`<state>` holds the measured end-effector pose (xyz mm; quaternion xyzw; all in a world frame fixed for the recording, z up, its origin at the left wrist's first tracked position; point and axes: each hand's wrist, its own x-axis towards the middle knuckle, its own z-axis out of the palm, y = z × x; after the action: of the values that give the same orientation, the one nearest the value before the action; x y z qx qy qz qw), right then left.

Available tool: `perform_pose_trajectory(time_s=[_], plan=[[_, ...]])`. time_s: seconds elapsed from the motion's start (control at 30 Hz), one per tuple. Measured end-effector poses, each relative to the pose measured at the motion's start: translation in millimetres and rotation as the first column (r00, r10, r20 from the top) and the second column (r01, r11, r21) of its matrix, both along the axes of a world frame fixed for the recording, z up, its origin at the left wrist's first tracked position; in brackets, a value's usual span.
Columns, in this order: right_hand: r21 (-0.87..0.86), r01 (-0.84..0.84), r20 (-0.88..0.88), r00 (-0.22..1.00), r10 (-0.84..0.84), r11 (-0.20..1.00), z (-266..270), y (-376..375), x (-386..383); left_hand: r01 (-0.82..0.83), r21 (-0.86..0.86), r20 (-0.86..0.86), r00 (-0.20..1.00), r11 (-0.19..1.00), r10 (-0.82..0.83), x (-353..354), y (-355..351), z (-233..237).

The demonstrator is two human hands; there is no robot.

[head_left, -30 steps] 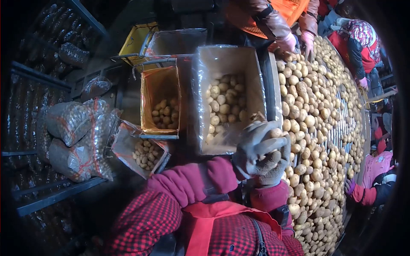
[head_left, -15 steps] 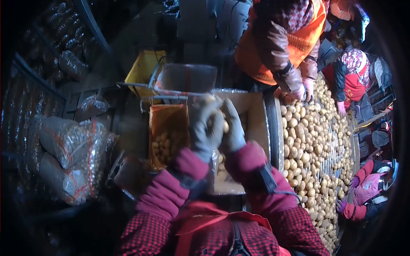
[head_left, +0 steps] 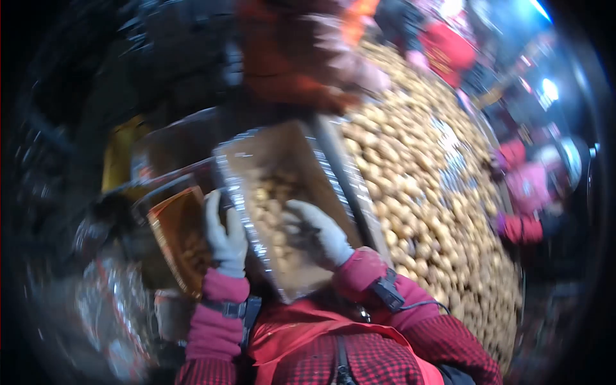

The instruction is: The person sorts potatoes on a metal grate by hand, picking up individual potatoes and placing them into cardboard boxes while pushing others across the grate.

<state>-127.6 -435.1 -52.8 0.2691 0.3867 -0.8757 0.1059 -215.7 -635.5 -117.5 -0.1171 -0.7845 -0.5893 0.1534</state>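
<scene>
My left hand (head_left: 226, 237), in a pale grey glove, is beside the left wall of a long cardboard box (head_left: 330, 186) lined with shiny plastic. Its thumb and fingers are apart, and nothing shows in them. Over the box's inside reaches my right hand (head_left: 324, 234), gloved too, with fingers loosely bent and spread and no object visible in it. Potatoes (head_left: 276, 199) lie in the box beneath that hand. Just left of my left hand, an orange-lined container (head_left: 168, 234) holds some potatoes in shadow.
Right of the box, a sorting table bears a wide layer of potatoes (head_left: 417, 237) behind a metal edge (head_left: 350, 167). A person in an orange vest (head_left: 276, 90) stands at the far end; others work across the table. A yellow container (head_left: 119, 157) and filled clear bags (head_left: 109, 308) are at left.
My hands, earlier raised together above the box with potatoes in them, have parted and lowered. The potatoes are out of my hands. The view has turned and shifted toward the table.
</scene>
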Motion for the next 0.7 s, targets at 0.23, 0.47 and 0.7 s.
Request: perform_pose_trajectory(time_s=[0.23, 0.47, 0.7], plan=[[-0.01, 0.22, 0.024, 0.975, -0.219, 0.976, 31, 53, 92, 0.278, -0.303, -0.255, 0.898, 0.912, -0.359, 35, 90, 43], [-0.042, 0.583, -0.092, 0.806, -0.585, 0.811, 63, 108, 201, 0.647, -0.513, -0.185, 0.559, 0.565, -0.808, 91, 210, 77], [0.104, 0.767, -0.239, 0.637, -0.733, 0.633, 50, 161, 316, 0.576, -0.79, -0.063, 0.262, 0.208, -0.963, 147, 334, 96]])
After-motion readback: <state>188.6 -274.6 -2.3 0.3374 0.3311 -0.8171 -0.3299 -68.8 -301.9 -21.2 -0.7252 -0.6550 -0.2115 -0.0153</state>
